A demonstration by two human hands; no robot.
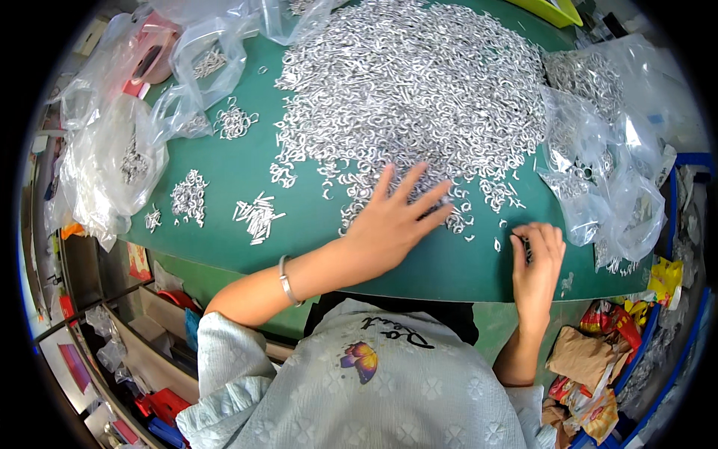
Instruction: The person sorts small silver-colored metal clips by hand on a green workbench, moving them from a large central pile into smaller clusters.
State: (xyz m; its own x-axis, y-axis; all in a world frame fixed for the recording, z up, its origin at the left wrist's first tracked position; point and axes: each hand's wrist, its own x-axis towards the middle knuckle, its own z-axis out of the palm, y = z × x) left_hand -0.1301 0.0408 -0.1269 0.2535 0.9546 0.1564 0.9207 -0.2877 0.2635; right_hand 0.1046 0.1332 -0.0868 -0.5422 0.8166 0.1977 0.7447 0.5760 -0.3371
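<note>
Head view: the left hand point(393, 228), fingers spread wide, lies over the near side of the metal pile point(419, 82), far on the green table point(307, 209). To its right, the right hand point(540, 262) curls narrow, apparently around a few pieces point(528, 252), close to the table's near edge. A loosened curl could spill them over; a careless leftward sweep could mix the pile into the pins point(258, 217).

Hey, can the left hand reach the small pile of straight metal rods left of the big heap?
Probably yes: the left hand is spread at the heap, mostly green tabletop shows between it and the rods, and nothing covers them.
</note>
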